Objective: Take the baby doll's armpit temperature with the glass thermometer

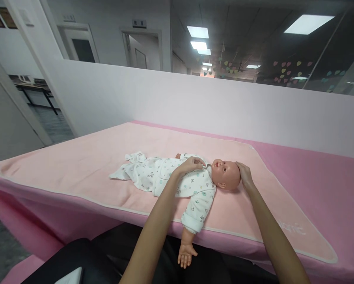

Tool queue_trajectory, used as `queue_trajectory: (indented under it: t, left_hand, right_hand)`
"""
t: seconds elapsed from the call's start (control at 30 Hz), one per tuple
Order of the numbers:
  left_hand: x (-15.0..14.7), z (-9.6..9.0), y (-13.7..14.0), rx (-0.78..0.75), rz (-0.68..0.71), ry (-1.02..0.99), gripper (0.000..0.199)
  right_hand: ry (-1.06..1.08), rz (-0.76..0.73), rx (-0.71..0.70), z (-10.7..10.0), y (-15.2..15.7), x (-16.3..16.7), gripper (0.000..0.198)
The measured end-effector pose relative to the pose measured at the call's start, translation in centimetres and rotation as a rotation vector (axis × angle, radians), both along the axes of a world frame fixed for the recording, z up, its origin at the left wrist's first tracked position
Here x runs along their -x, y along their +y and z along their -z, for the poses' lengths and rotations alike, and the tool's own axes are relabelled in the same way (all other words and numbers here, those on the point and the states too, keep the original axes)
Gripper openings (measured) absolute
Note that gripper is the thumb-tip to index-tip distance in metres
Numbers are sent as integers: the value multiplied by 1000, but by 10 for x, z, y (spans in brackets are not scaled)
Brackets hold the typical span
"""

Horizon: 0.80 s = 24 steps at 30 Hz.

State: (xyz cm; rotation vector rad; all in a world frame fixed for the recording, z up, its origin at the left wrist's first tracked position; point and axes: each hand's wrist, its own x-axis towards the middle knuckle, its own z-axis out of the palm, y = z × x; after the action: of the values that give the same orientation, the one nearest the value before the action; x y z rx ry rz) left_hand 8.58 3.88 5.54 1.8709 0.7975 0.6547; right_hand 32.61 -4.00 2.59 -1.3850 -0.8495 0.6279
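A baby doll lies on its back on a pale pink mat, its head to the right. It wears a white printed wrap top and matching trousers, whose empty-looking leg ends trail to the left. My left hand is closed at the top's neckline, its fingertips pinching the cloth near the collar. Against the crown of the doll's head rests my right hand, fingers laid along it and partly hidden behind. One doll arm, its cuff folded back, hangs over the near table edge.
The pale pink mat covers much of a table with a darker pink cover. A low white wall runs along the far side, glass above its right part. At the lower left, a white flat object lies near my dark-clothed lap.
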Motion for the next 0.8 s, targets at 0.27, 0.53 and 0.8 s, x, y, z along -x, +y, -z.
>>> queue_trajectory:
  t: [0.27, 0.53, 0.8]
  left_hand:
    - [8, 3, 13, 264, -243, -240, 18]
    - [3, 15, 16, 414, -156, -365, 19]
    - [0, 10, 16, 337, -317, -350, 16]
  right_hand:
    - [-783, 25, -26, -44, -14, 40, 40]
    - [-1531, -523, 501, -83, 22, 121, 21]
    - [-1521, -536, 570, -91, 40, 130, 16]
